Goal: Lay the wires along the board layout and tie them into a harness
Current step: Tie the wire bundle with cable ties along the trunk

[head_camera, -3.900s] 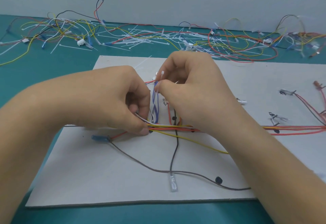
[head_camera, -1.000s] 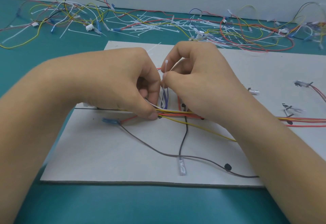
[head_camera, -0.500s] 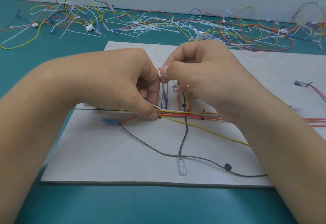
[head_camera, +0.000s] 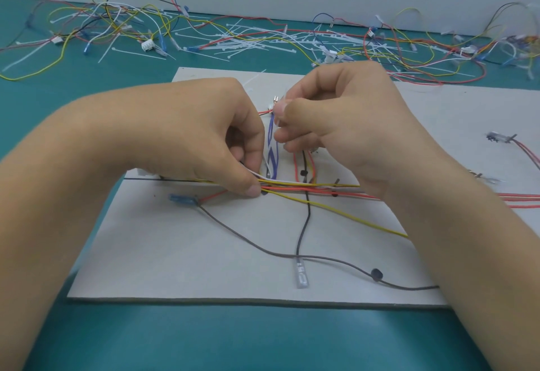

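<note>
Green table [head_camera: 263,341] holds a grey board [head_camera: 175,253] | grey wire [head_camera: 248,243] lies loose near the board's front edge | mid-board, left hand [head_camera: 190,137] pinches the wire bundle [head_camera: 292,188] down | right hand [head_camera: 344,116] pinches a thin white tie [head_camera: 266,154] just above it | spare wires and ties [head_camera: 248,40] lie along the table's far edge

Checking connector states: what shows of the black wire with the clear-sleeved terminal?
The black wire is thin and insulated. It emerges below the right hand, crosses the red and yellow bundle, and runs toward the camera over the grey board. Its end, a clear-sleeved terminal, lies flat there, meeting the grey-brown wire. No hand visibly touches it.
</note>
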`<state>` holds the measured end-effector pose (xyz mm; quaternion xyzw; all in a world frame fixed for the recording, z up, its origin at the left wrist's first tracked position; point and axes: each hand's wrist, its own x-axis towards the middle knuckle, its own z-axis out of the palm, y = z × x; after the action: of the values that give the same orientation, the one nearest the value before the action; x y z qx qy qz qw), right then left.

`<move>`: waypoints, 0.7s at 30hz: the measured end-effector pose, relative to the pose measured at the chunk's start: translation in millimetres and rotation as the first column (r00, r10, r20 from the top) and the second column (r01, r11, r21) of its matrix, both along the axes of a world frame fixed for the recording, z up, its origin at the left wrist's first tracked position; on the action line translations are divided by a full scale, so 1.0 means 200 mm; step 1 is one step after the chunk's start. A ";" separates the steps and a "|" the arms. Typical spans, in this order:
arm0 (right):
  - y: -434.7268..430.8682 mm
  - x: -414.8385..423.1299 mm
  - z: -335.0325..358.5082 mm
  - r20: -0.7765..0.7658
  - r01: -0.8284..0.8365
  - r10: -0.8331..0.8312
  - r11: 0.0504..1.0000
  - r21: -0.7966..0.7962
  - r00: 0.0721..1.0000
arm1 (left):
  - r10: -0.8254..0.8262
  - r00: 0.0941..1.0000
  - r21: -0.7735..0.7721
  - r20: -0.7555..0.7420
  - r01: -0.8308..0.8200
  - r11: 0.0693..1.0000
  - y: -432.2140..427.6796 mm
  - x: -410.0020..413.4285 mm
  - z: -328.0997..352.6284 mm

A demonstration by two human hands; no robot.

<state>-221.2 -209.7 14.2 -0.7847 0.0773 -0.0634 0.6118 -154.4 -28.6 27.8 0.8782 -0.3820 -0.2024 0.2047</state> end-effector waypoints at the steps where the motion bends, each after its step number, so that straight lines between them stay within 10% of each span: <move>1: 0.00 0.00 0.00 0.000 -0.005 0.005 1.000 0.001 1.000 | 0.001 1.000 -0.004 -0.003 -0.001 1.000 0.00 0.00 0.00; 21: 0.00 0.00 -0.02 -0.033 -0.123 0.118 0.940 -0.319 0.992 | 0.064 0.998 0.046 0.010 -0.065 0.997 -0.01 -0.03 0.02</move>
<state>-220.6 -210.1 10.9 -0.8773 0.0220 -0.0321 0.4785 -159.4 -30.6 32.5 0.8955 -0.3495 -0.2005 0.1892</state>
